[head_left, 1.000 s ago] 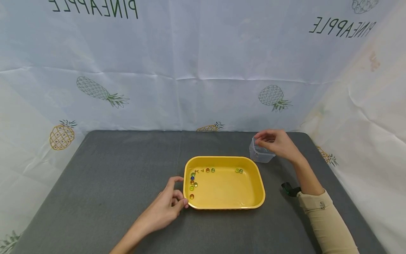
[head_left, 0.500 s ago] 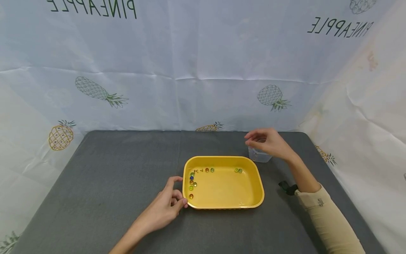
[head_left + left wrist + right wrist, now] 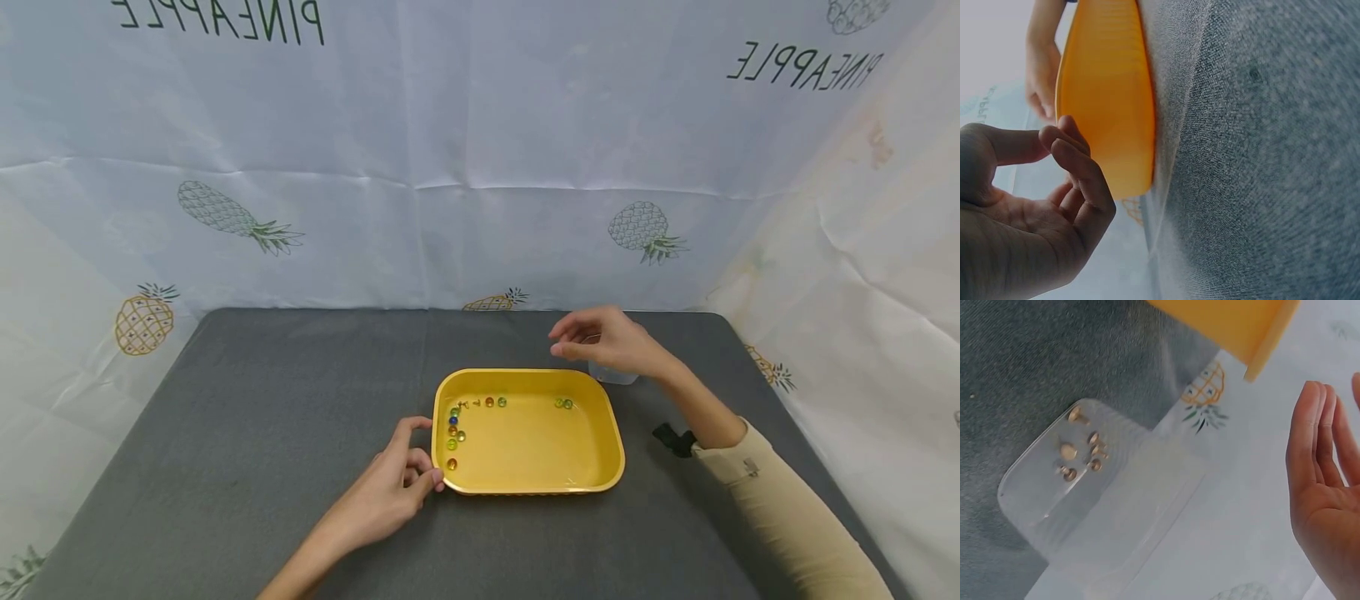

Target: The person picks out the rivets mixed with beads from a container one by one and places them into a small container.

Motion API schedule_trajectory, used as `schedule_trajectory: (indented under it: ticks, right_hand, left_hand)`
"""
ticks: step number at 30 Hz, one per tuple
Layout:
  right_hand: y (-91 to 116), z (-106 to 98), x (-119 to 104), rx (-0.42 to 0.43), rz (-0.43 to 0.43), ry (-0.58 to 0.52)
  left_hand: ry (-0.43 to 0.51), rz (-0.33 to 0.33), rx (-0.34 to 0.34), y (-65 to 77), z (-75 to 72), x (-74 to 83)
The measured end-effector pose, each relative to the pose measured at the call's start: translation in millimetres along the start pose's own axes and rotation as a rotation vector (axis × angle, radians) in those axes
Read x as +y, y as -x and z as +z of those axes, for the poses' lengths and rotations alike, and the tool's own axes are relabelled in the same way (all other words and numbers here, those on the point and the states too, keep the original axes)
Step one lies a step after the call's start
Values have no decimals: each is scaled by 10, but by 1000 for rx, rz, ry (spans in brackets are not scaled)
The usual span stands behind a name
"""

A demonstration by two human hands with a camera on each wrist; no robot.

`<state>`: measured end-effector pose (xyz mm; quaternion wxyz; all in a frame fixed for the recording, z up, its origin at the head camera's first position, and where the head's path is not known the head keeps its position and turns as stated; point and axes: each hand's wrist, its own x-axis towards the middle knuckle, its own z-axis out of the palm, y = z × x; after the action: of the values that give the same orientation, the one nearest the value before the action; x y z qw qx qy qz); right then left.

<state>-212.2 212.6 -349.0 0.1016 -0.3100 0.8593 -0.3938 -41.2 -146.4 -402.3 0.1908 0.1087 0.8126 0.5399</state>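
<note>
My left hand (image 3: 393, 487) grips the left rim of a yellow plastic tray (image 3: 540, 450), its thumb at the near corner and index finger farther up the side. Several glass marbles (image 3: 452, 444) lie along the tray's left side and far wall, with brass-coloured thumbtacks (image 3: 465, 405) in the far left corner. Past the tray's far right corner hovers my right hand (image 3: 611, 342), fingers loosely bent with nothing seen between them. It partly covers a clear plastic box (image 3: 617, 377) in the head view. Several thumbtacks (image 3: 1068, 451) lie inside that box in the right wrist view.
Grey cloth (image 3: 300, 433) covers the table under the tray and box. A white curtain (image 3: 360, 233) printed with pineapples hangs behind and at both sides. Beneath the right wrist hangs a dark strap (image 3: 673, 440).
My right hand has moved left from over the clear box towards the tray's far edge. The left hand stays on the tray, and the marbles lie as before.
</note>
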Motion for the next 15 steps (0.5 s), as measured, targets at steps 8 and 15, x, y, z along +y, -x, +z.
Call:
schedule_trajectory:
  ticks: [8, 15]
  right_hand:
    - [-107, 151, -114, -74, -18, -3]
    - [-174, 256, -207, -147, -37, -33]
  left_hand:
    - [2, 2, -1, -3, 6, -3]
    - [25, -4, -9, 8, -5, -18]
